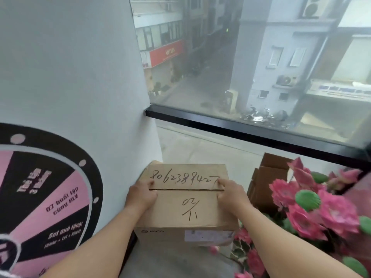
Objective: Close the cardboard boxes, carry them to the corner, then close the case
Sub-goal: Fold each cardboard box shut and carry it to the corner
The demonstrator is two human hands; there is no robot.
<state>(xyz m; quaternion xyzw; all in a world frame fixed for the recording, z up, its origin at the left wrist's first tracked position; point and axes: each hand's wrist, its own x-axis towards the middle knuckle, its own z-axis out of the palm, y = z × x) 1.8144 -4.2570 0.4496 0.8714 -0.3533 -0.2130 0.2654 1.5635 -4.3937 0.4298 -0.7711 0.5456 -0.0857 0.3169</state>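
Note:
A brown cardboard box with both top flaps folded shut sits low in the corner between the white wall and the window. Handwritten numbers and "02/11" run across its top. My left hand grips its left edge with the thumb on top. My right hand grips the right edge the same way, its fingers at the seam between the flaps. Whether the box rests on the floor or hangs in my hands I cannot tell. The edge of another cardboard piece shows behind it. No case is in view.
A second cardboard box with raised flaps stands to the right, partly behind pink artificial flowers. A round pink-and-black prize wheel leans at the left. The black window frame runs along the back.

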